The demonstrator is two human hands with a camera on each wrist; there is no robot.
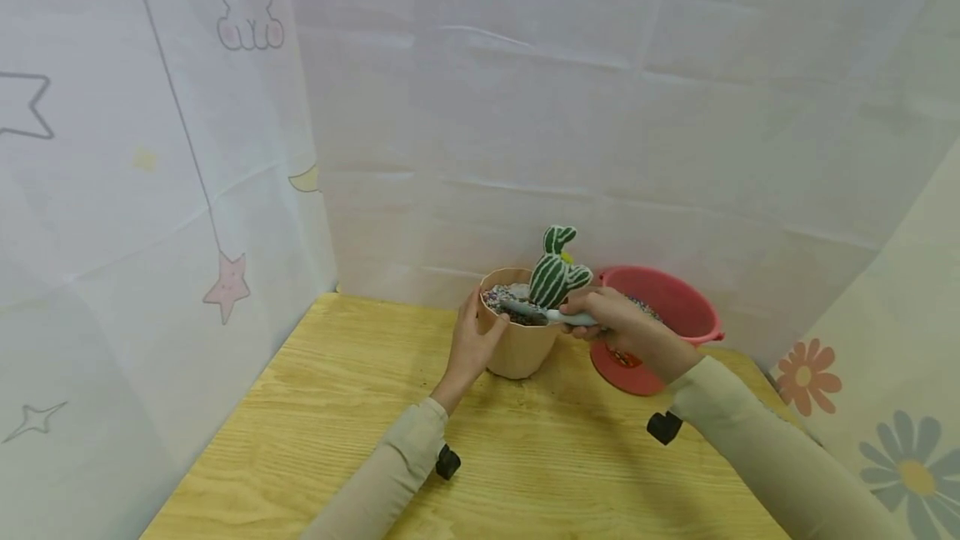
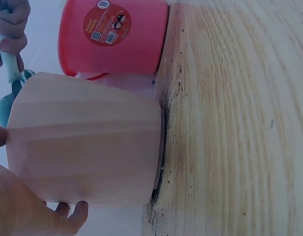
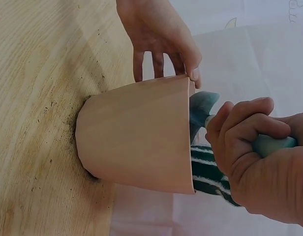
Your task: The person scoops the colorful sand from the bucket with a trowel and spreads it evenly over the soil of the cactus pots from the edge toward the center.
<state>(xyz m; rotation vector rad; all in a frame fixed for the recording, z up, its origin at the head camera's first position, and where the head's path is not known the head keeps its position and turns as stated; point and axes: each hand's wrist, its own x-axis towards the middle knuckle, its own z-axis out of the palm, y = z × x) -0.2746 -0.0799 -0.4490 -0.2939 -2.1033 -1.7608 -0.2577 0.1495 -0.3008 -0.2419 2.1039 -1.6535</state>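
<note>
A pale peach flowerpot [image 1: 521, 351] stands upright on the table, filled near its rim with multicoloured gravel [image 1: 497, 296]. Out of the gravel rises a green-and-white striped toy cactus [image 1: 550, 277], leaning slightly right. My left hand [image 1: 476, 342] holds the pot's left side, thumb at the rim and fingers along the outer wall. In my right hand [image 1: 617, 319] is a small trowel, gripped by its pale blue handle [image 1: 573, 317]. The trowel's grey-blue blade [image 3: 204, 104] is at the pot's mouth, over the gravel beside the cactus; the right wrist view shows it partly behind the rim.
A red bucket [image 1: 693, 315] with gravel inside stands right of the pot, partly behind my right hand; its round label [image 2: 107, 23] shows in the left wrist view. Dark specks lie around the pot's base on the wooden table [image 1: 337, 407]. Printed white sheets [image 1: 480, 107] hang behind.
</note>
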